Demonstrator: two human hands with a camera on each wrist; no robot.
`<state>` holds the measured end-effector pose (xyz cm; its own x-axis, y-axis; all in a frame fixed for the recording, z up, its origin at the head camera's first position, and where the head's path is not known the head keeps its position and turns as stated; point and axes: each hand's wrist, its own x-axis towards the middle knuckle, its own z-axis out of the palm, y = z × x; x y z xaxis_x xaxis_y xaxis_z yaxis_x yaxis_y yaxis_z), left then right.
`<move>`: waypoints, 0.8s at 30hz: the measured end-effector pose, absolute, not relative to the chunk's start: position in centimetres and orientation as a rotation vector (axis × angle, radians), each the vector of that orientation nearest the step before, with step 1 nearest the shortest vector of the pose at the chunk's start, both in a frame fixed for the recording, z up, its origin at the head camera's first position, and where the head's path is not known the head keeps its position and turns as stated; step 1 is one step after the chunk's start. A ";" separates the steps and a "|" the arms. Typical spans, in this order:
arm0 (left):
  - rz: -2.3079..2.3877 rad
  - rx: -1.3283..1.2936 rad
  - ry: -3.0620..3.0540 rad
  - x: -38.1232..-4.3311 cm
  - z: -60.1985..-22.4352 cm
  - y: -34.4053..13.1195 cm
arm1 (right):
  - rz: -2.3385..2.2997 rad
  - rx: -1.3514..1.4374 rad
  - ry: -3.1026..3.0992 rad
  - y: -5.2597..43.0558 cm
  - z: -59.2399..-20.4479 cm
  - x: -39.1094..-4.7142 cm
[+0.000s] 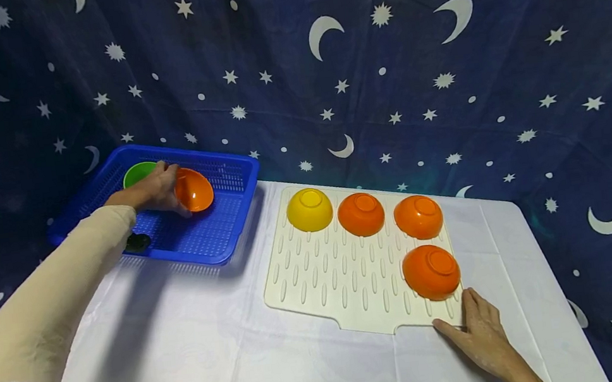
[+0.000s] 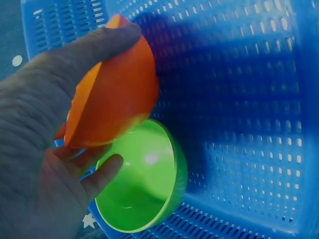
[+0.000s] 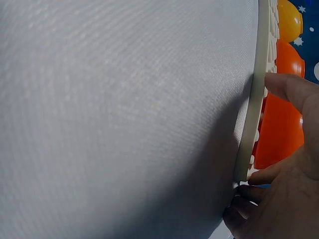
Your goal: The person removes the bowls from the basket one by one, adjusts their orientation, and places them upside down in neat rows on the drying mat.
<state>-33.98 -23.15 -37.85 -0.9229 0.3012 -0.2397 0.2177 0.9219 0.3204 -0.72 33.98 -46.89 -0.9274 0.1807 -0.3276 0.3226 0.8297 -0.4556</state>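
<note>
My left hand (image 1: 159, 188) reaches into a blue plastic basket (image 1: 241, 221) and grips an orange bowl (image 1: 195, 189) by its rim. The thumb lies on one side, with fingers round the other. The bowl is tilted, its inside partly showing in the head view. Beside it in the basket a green bowl (image 2: 144, 184) lies with its opening visible, close to my fingertips. At the near right corner of a cream drying mat (image 1: 328, 277), my right hand (image 1: 481, 335) rests with thumb at the front edge and fingers along the side. An upside-down orange bowl (image 1: 432, 272) sits near it.
Along the mat's back edge stand an upturned yellow bowl (image 1: 309, 209) and two orange bowls, one in the middle (image 1: 361, 215) and one at the right (image 1: 418, 217). A dark green object (image 1: 137, 242) shows in the basket's near left. Behind the white-covered table (image 1: 283, 378) hangs a star-patterned curtain (image 1: 276, 42).
</note>
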 end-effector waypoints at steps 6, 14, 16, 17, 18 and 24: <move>0.637 0.327 2.771 -33.6 -37.4 -23.4 | -0.751 0.378 2.749 33.9 -46.9 -0.7; 0.888 0.267 2.703 -32.8 -36.8 -23.1 | -0.721 0.396 2.740 33.9 -46.8 -0.7; 0.956 0.258 2.677 -32.4 -36.6 -22.9 | -0.725 0.400 2.739 33.9 -46.8 -0.7; 0.987 0.250 2.668 -32.3 -36.6 -22.8 | -0.726 0.404 2.736 33.9 -46.9 -0.7; 1.013 0.236 2.663 -32.1 -36.5 -22.8 | -0.726 0.403 2.737 33.9 -46.9 -0.7; 1.184 0.138 2.668 -30.6 -36.2 -22.0 | -0.740 0.404 2.732 33.9 -46.9 -0.7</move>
